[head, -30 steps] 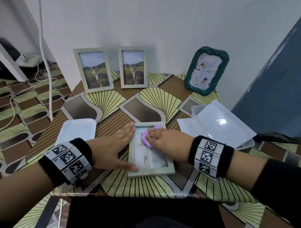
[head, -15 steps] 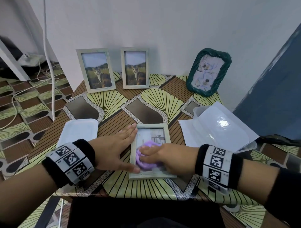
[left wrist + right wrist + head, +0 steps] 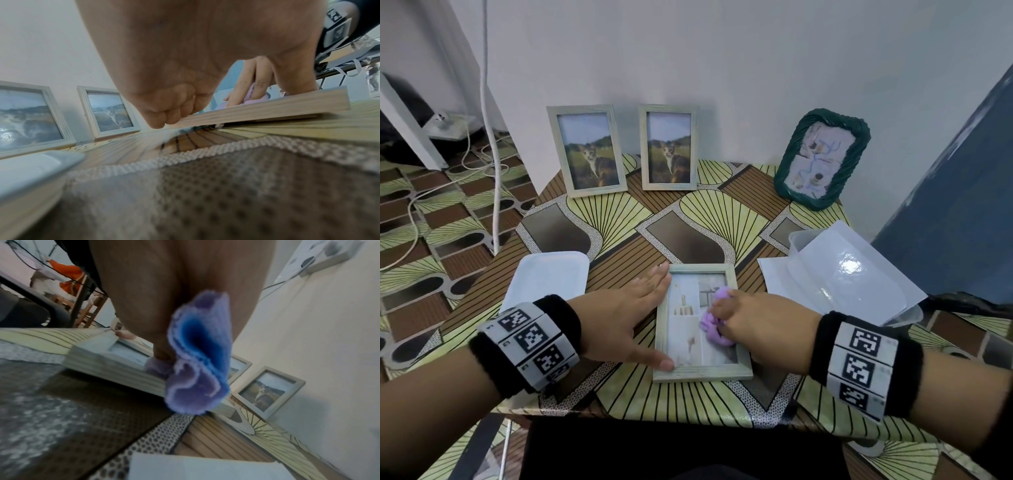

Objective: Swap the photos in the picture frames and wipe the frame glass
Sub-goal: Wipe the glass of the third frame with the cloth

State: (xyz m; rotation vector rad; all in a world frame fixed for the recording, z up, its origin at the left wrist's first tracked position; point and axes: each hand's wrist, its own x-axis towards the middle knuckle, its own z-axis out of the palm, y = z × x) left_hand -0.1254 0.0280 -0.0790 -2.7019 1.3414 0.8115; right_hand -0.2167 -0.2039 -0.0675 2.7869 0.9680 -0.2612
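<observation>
A pale wooden picture frame (image 3: 702, 373) lies flat, glass up, near the table's front edge. My left hand (image 3: 626, 318) lies flat along its left side with straight fingers, the thumb on the bottom left corner. In the left wrist view those fingertips (image 3: 162, 121) touch the frame's side (image 3: 267, 107). My right hand (image 3: 753, 325) grips a bunched purple cloth (image 3: 714, 327) and presses it on the right half of the glass. The right wrist view shows the cloth (image 3: 197, 361) hanging from the fingers over the frame (image 3: 107, 360).
Two frames with cat photos (image 3: 589, 150) (image 3: 669, 147) lean on the wall at the back. A green woven frame (image 3: 822, 157) stands back right. A white lid (image 3: 548, 277) lies left of my hand. A clear plastic tub with sheets (image 3: 842, 274) sits on the right.
My right hand has rubbed the cloth from the top of the glass down to the bottom, then back up to the middle right. The left hand has stayed on the frame.
</observation>
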